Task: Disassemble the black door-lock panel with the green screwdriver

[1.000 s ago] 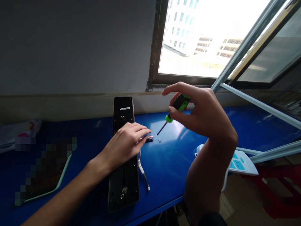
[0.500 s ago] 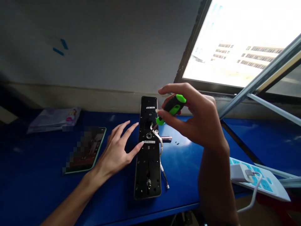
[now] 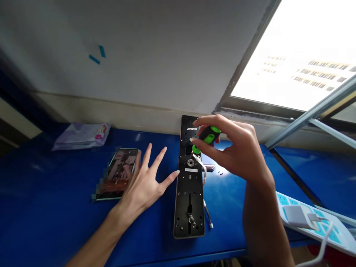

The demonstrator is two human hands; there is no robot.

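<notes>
Blue tabletop (image 3: 155, 230) spreads before me, and the long black panel (image 3: 183, 200) lies on it, its far end near the wall. My left hand (image 3: 146, 183) is open, fingers splayed, thumb tip at the panel's left edge. My right hand (image 3: 233, 148) grips a green-and-black screwdriver (image 3: 208, 137) over the panel's far half; whether its tip touches, I can't tell. A white-wrapped cable (image 3: 200, 163) hangs over the right edge, near tiny dark pieces (image 3: 220, 173).

A power strip (image 3: 341, 238) (white) holds a plugged-in charger (image 3: 297, 216).
</notes>
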